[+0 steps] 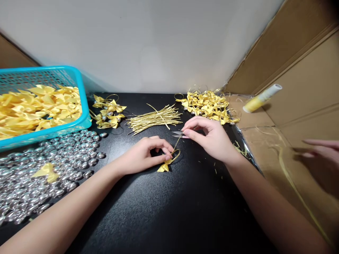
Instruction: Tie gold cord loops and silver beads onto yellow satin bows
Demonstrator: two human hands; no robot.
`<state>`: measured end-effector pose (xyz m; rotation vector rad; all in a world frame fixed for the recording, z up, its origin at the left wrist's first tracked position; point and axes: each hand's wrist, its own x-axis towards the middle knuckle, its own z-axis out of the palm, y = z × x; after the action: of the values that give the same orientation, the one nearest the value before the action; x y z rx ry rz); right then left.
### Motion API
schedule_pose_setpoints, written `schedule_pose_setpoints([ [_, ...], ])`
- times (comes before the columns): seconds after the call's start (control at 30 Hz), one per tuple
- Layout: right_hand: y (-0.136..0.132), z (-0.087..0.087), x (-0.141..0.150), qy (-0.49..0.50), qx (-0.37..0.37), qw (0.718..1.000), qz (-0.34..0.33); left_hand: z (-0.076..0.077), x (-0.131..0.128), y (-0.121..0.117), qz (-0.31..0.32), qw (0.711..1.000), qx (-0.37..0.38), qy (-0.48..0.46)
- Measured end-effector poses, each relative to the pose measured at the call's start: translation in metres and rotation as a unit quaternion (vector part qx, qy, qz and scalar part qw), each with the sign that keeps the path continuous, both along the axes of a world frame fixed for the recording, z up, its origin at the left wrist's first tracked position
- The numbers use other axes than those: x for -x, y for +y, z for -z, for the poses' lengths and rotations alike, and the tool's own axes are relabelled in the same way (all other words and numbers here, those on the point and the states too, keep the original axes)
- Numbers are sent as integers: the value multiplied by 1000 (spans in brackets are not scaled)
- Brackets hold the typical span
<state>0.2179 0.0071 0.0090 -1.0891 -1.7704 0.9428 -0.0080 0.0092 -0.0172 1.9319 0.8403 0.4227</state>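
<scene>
My left hand (152,153) pinches a small yellow satin bow (163,167) with a loop of gold cord (178,155) above the black tabletop. From its fingertips, a straight end of the cord runs up to the right. My right hand (205,135) is closed around small thread snips (178,135). Their blades stick out to the left, slightly apart, at the cord's end; the handles are hidden in the hand. Just beyond lies a bundle of cut gold cords (155,119).
A turquoise basket (86,106) of yellow bows stands at left, behind many silver beads (66,165). Looped bows lie in a small pile (108,114) and a larger pile (209,106). Right are a thread cone (262,98), cord scraps (242,150) and another person's hand (324,150).
</scene>
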Motion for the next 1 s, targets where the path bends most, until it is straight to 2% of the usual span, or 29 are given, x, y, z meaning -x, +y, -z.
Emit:
schedule_pose_setpoints([
  [0.1, -1, -2, 0, 6, -2, 1000, 0, -1, 1, 2, 25, 999, -46, 3],
  [0.23, -1, -1, 1, 10, -1, 1000, -2, 0, 3, 5, 56, 996, -69, 8],
  [0.7, -3, 2, 6, 30, 18, 999, -24, -1, -4, 4, 8, 993, -118, 24],
  [1.0, -5, 1, 10, 46, 24, 998, -27, 2, -7, 6, 37, 995, -93, 23],
])
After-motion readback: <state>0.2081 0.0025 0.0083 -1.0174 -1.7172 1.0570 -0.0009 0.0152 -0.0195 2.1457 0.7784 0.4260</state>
